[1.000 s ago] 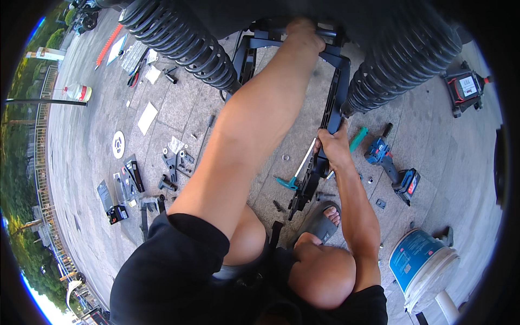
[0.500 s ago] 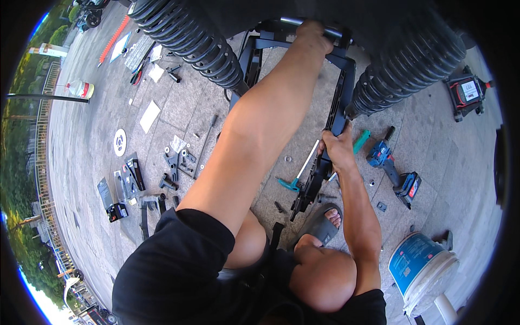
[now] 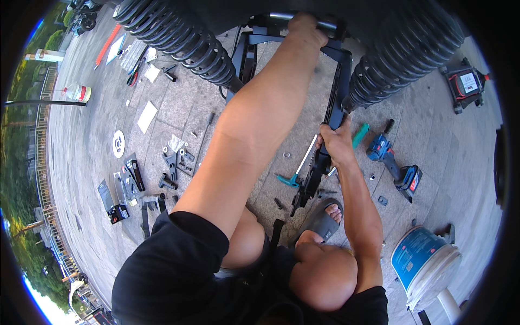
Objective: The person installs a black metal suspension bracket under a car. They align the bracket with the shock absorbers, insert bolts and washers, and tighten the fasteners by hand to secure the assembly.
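Note:
A black swingarm [image 3: 340, 81] stretches toward me between two black coil-spring shock absorbers, the left shock [image 3: 179, 46] and the right shock [image 3: 403, 65]. My right hand [image 3: 338, 143] is closed round its right arm, just below the lower end of the right shock. Far ahead, my left hand [image 3: 307, 30] lies against the silver rod [image 3: 326, 25] at the swingarm's crosspiece; its fingers are hidden under the dark body above. Near my right hand on the ground are a T-handle wrench [image 3: 292, 180] with a teal grip and another teal handle [image 3: 360, 135].
A blue cordless impact wrench [image 3: 391, 160] lies to the right, with a floor jack [image 3: 467, 84] beyond and a blue-and-white bucket [image 3: 420, 260] nearer. Loose parts [image 3: 173, 162], papers [image 3: 147, 117] and a white disc [image 3: 118, 144] are scattered left. My sandalled foot [image 3: 325, 219] is beneath the swingarm's near end.
The whole view has shifted slightly, with the swingarm and shocks a little further left and up. Both hands keep their places on the parts.

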The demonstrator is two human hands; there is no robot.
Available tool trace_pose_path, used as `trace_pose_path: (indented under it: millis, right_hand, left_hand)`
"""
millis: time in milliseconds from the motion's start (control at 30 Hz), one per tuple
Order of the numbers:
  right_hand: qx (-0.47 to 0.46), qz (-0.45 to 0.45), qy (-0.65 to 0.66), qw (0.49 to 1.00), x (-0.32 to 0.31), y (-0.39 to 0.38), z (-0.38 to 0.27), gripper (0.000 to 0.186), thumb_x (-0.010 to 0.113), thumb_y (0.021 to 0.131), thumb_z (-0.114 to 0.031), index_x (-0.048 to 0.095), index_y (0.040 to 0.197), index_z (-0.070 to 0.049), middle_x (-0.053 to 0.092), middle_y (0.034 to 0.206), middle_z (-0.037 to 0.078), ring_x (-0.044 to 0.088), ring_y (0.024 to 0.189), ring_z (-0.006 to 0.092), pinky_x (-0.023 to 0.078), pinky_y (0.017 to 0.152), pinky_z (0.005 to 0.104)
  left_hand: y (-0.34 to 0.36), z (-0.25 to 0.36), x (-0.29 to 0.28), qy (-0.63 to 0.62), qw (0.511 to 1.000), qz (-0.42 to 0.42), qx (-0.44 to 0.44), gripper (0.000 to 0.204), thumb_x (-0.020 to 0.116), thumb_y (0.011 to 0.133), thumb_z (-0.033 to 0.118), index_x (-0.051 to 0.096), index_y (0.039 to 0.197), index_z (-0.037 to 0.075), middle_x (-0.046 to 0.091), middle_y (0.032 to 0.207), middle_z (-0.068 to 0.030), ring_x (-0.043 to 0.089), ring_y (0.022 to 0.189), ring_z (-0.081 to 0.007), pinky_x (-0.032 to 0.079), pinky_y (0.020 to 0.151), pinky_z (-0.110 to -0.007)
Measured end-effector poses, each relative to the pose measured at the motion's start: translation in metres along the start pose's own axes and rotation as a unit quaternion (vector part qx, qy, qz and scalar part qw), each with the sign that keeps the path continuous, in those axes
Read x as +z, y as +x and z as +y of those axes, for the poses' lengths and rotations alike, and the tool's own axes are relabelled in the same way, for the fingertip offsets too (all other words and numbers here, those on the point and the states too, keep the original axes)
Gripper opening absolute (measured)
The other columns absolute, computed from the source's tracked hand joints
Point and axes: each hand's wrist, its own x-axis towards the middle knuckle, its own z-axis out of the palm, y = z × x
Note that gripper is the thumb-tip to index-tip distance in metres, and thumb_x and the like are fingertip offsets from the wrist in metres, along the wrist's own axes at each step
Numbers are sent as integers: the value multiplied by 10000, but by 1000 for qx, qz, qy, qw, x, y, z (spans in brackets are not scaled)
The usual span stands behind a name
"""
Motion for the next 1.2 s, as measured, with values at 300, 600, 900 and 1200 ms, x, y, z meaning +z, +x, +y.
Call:
trace_pose_path:
  millis: [300,600,900,1200]
  right_hand:
    - [12,26,-9,1000,1,0,1,605,568,806,-4,228,1306,4,514,666,58,535,500,145,451,432,304]
    - [-12,23,-3,1000,-1,0,-2,641,576,794,-5,203,1316,5,503,655,46,511,475,133,435,415,292]
    - [-4,17,-11,1000,0,-1,-2,621,571,794,0,207,1297,17,503,670,47,514,487,129,438,419,287]
    - [10,23,-21,999,0,2,4,587,573,792,-4,239,1275,15,509,709,53,522,527,128,444,442,287]
  left_hand:
    - [7,11,-3,156,985,-5,74,413,407,952,191,525,1345,143,509,1402,-14,490,1245,-141,368,1052,-280]
    - [12,16,1,198,975,-23,101,415,433,968,285,517,1348,143,505,1405,-23,479,1258,-160,353,1076,-309]
    - [-9,16,-1,103,984,-39,140,391,474,971,310,530,1314,132,525,1370,-41,504,1224,-218,390,1051,-365]
    - [-79,-21,-21,225,961,-26,161,416,410,942,183,479,1344,104,602,1151,-85,552,1001,-202,463,850,-332]
